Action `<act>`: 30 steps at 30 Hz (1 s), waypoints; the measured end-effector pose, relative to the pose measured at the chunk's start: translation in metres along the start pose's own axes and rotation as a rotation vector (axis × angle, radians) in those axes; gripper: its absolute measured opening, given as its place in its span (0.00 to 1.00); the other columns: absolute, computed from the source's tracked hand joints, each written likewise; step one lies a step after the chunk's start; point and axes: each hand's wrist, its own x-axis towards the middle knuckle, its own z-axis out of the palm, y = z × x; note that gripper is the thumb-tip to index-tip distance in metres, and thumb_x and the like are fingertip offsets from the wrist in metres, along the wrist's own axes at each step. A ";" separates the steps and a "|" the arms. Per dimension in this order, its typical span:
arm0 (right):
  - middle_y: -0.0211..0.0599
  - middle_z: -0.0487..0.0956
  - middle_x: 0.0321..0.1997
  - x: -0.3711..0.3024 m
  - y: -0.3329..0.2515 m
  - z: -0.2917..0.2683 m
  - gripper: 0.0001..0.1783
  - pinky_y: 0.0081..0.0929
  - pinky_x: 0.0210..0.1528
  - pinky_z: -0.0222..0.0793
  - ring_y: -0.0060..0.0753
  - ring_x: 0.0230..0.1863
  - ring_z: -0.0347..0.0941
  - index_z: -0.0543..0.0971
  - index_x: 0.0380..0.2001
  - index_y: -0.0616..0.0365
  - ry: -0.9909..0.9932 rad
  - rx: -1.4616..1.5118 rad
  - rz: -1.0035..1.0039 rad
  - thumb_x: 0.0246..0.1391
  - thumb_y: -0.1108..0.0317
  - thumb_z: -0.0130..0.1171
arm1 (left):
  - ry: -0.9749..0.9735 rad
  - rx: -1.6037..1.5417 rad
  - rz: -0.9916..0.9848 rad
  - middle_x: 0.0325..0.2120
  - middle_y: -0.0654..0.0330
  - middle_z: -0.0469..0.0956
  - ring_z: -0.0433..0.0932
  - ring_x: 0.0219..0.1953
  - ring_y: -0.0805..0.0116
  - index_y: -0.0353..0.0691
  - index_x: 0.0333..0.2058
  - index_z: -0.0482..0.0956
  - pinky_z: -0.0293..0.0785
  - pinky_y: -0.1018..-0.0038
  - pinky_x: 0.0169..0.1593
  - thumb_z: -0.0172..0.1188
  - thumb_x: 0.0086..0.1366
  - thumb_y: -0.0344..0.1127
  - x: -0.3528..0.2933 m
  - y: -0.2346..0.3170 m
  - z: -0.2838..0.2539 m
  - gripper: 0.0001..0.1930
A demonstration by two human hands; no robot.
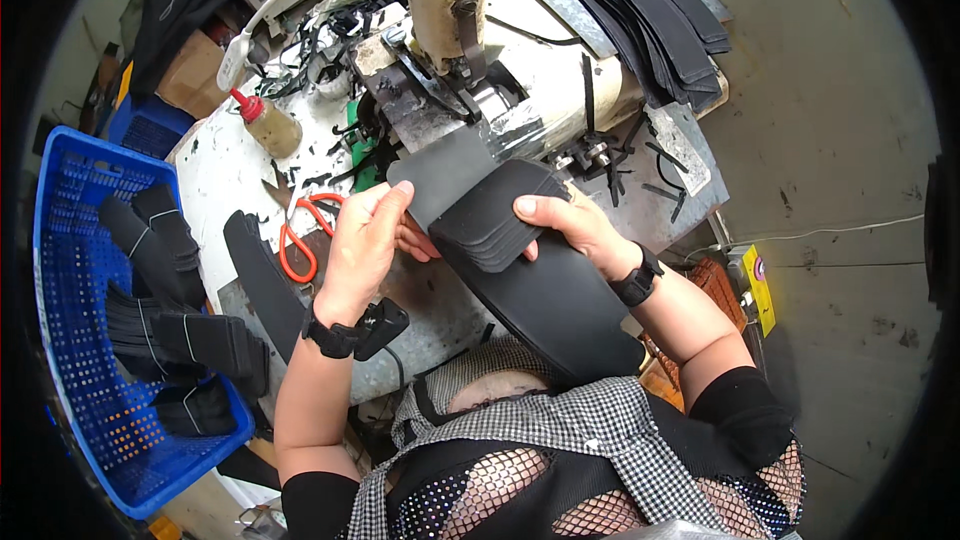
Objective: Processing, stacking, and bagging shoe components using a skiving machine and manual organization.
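Observation:
My left hand (362,240) pinches the edge of a flat dark strip (445,172) between thumb and fingers, close to the machine. In my right hand (588,228) is a stack of black strips (500,215), with the thumb on top. The rounded ends of several layers show at the stack's near left corner. Below the stack a long smooth black strip (550,300) curves down toward my lap. Just beyond the hands stands the sewing-type machine (440,10), its metal plate (415,100) near the flat strip's far end.
Red-handled scissors (300,258) and a red-capped bottle (268,127) lie and stand left on the table. A blue basket (60,240) of tied black bundles (205,340) is further left. More black strips (265,275) lie by it. Long black strips (650,20) are piled far right.

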 end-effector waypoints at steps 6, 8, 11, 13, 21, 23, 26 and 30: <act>0.29 0.76 0.19 -0.012 -0.049 -0.027 0.14 0.15 0.21 0.67 0.18 0.17 0.70 0.77 0.35 0.60 0.246 -0.165 -0.084 0.53 0.59 0.60 | -0.072 0.127 0.048 0.27 0.53 0.80 0.81 0.26 0.69 0.30 0.37 0.76 0.76 0.79 0.30 0.48 0.71 0.40 0.007 0.002 0.010 0.16; 0.30 0.76 0.20 -0.031 -0.069 -0.036 0.14 0.15 0.23 0.68 0.18 0.18 0.70 0.77 0.36 0.60 0.277 -0.192 -0.089 0.53 0.60 0.60 | -0.004 0.346 0.351 0.37 0.53 0.79 0.81 0.35 0.67 0.30 0.39 0.76 0.76 0.77 0.39 0.52 0.68 0.37 0.001 0.007 0.024 0.13; 0.31 0.79 0.28 -0.054 -0.079 -0.006 0.16 0.15 0.27 0.68 0.16 0.22 0.71 0.76 0.40 0.63 0.173 -0.237 -0.083 0.53 0.63 0.61 | -0.105 0.664 0.909 0.56 0.47 0.69 0.67 0.60 0.52 0.32 0.54 0.71 0.62 0.62 0.62 0.63 0.57 0.46 -0.007 0.030 0.033 0.30; 0.31 0.79 0.29 -0.051 -0.072 0.006 0.16 0.15 0.28 0.69 0.16 0.23 0.73 0.75 0.41 0.63 0.025 -0.259 0.030 0.53 0.64 0.62 | -0.324 0.371 0.786 0.59 0.45 0.65 0.61 0.63 0.51 0.30 0.60 0.63 0.54 0.62 0.65 0.60 0.59 0.56 -0.010 0.022 0.039 0.40; 0.26 0.76 0.19 -0.014 -0.026 0.000 0.13 0.13 0.23 0.66 0.16 0.20 0.71 0.79 0.32 0.59 0.009 -0.026 0.149 0.56 0.58 0.60 | 0.101 -0.187 -0.024 0.51 0.53 0.74 0.72 0.54 0.63 0.29 0.52 0.71 0.63 0.67 0.60 0.41 0.72 0.37 -0.001 -0.051 0.020 0.19; 0.26 0.75 0.18 -0.007 -0.024 -0.003 0.14 0.12 0.21 0.64 0.16 0.19 0.70 0.78 0.29 0.58 0.039 -0.035 0.158 0.55 0.57 0.61 | 0.138 -0.513 -0.011 0.38 0.61 0.76 0.75 0.38 0.74 0.33 0.46 0.73 0.71 0.76 0.42 0.50 0.70 0.42 0.005 -0.040 0.027 0.17; 0.25 0.75 0.18 0.000 -0.033 -0.003 0.13 0.12 0.18 0.63 0.15 0.16 0.68 0.77 0.27 0.56 0.107 -0.082 0.117 0.54 0.58 0.61 | 0.076 -0.478 -0.064 0.39 0.59 0.77 0.77 0.40 0.73 0.33 0.47 0.73 0.72 0.75 0.46 0.50 0.70 0.43 0.016 -0.029 0.027 0.17; 0.26 0.74 0.18 -0.022 -0.071 -0.019 0.13 0.14 0.19 0.65 0.17 0.16 0.68 0.77 0.33 0.59 0.296 -0.132 -0.063 0.52 0.60 0.62 | -0.137 0.032 0.112 0.41 0.53 0.79 0.78 0.45 0.67 0.29 0.44 0.76 0.71 0.72 0.53 0.50 0.70 0.39 0.012 0.001 0.032 0.17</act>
